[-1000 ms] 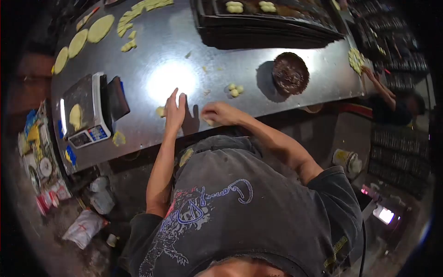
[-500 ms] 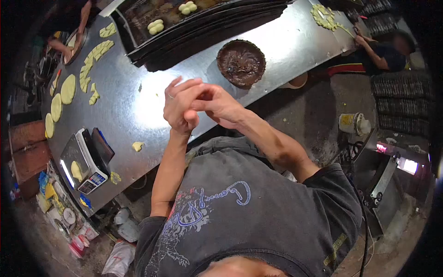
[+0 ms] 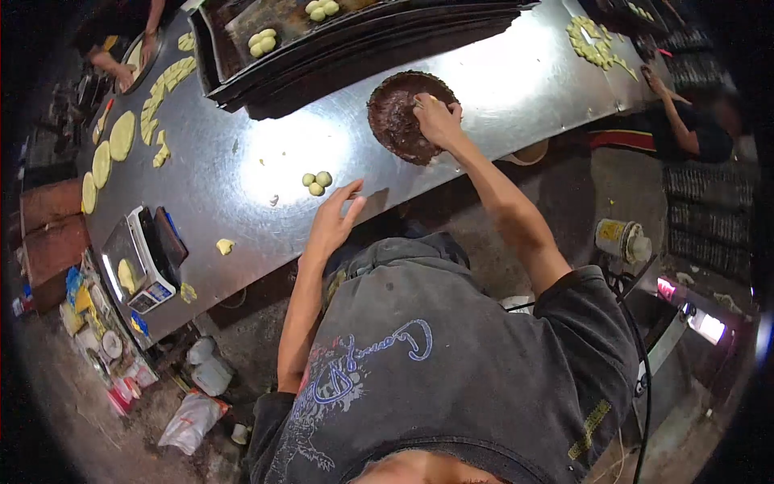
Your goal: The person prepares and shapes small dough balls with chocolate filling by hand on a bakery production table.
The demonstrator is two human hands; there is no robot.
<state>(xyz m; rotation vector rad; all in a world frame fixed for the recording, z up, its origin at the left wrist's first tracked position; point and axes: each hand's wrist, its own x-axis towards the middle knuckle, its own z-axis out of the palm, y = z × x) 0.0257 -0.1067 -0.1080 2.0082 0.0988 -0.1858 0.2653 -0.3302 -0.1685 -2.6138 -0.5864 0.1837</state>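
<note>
My right hand (image 3: 438, 121) reaches into a round bowl (image 3: 391, 133) of dark brown paste, its fingers curled at the paste; whether they hold any is hidden. My left hand (image 3: 334, 216) hovers by the near edge of the metal table, fingers apart and nothing in them. Just beyond its fingertips, a small cluster of green dough balls (image 3: 317, 183) rests on the table.
Stacked black trays (image 3: 234, 93) with dough balls stand at the back. Dough strips (image 3: 165, 89), flat ovals (image 3: 122, 135) and a scale (image 3: 141, 262) lie left. A co-worker's hands (image 3: 133, 68) work upper left; another person's arm (image 3: 673, 113) is at right.
My hands have parted from each other. My right hand has moved right into the bowl, my left hand has opened and lowered slightly, and the dough ball cluster now shows on the table.
</note>
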